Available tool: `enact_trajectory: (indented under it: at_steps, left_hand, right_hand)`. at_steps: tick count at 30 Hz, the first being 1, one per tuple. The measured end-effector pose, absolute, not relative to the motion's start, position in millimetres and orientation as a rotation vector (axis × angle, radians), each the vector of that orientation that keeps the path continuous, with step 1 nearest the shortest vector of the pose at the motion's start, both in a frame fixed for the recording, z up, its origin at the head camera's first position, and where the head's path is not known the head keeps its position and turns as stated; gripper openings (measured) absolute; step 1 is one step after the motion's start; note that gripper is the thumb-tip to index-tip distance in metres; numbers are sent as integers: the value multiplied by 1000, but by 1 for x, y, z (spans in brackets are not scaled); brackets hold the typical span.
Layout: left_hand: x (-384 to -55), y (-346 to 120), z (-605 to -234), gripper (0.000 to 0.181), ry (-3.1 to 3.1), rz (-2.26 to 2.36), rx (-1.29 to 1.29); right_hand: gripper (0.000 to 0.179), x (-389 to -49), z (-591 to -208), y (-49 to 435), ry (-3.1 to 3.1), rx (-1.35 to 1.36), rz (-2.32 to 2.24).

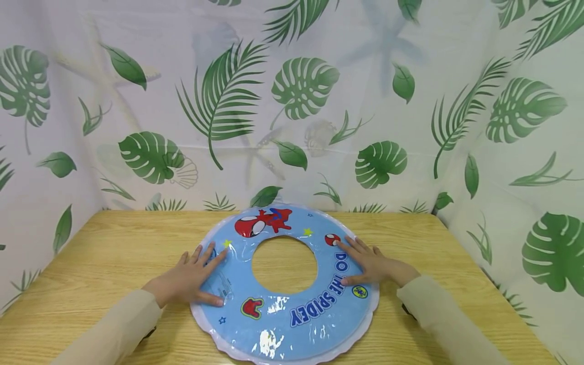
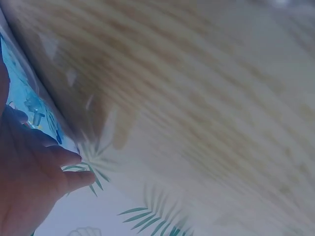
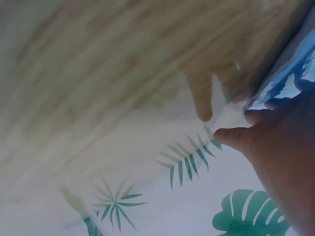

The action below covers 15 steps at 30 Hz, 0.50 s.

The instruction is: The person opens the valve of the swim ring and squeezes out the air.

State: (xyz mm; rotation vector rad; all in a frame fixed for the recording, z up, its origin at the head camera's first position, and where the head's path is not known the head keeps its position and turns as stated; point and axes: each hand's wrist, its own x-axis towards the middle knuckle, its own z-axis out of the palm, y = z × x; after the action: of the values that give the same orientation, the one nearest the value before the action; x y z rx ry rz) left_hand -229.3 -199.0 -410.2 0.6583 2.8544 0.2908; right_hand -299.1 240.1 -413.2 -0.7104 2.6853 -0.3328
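A light-blue inflatable swim ring (image 1: 255,324) with a red cartoon figure, stars and the words "DO THE SPIDEY" lies flat on the wooden table. My left hand (image 1: 189,279) rests on its left side, fingers spread and straight. On the ring's right side lies my right hand (image 1: 371,263), also with fingers spread. In the left wrist view, part of the left hand (image 2: 34,172) shows beside the blue edge of the ring (image 2: 29,93). The right wrist view has the right hand (image 3: 275,132) against the ring's side (image 3: 290,73).
The wooden table (image 1: 105,253) extends to both sides of the ring, and its surface shows through the round hole. Behind and beside it hangs a white cloth (image 1: 328,167) printed with green leaves. Both forearms wear beige sleeves (image 1: 114,324).
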Motion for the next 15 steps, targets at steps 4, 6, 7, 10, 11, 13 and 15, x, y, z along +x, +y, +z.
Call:
enact_trajectory:
  at_steps: [4, 6, 7, 10, 11, 13, 15]
  left_hand:
    - [-225, -202, -411, 112, 2835, 285, 666]
    - [-222, -204, -411, 112, 2823, 281, 659]
    - [-221, -204, -411, 112, 2818, 281, 652]
    - [-219, -205, -412, 113, 2815, 281, 639]
    - [-219, -204, -411, 113, 2818, 276, 638]
    - [-218, -204, -411, 112, 2827, 271, 648]
    - [-216, -204, -410, 110, 2842, 260, 669]
  right_hand:
    - [101, -297, -412, 244, 2664, -709, -357]
    - [101, -296, -412, 245, 2661, -699, -352]
    - [102, -295, -413, 246, 2661, -691, -351]
    - [102, -294, -414, 246, 2666, -684, -355]
    - [102, -294, -414, 246, 2668, -680, -356]
    - [102, -293, -414, 246, 2672, -681, -370]
    - [102, -292, -414, 245, 2689, -688, -376]
